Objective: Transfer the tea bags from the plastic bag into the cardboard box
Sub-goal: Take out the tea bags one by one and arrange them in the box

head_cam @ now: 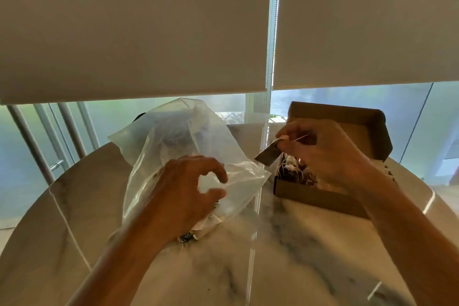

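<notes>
Marble table (285, 268): right hand (330, 154) pinches a tea bag (268, 156) over the box (320, 197); lower before releasing. Left hand (188, 189), grip loosely curled, steadies the plastic bag (173, 136).

tea bags (294, 171) in cardboard box (320, 197) part-hidden by right hand (330, 154) | count unclear
</notes>
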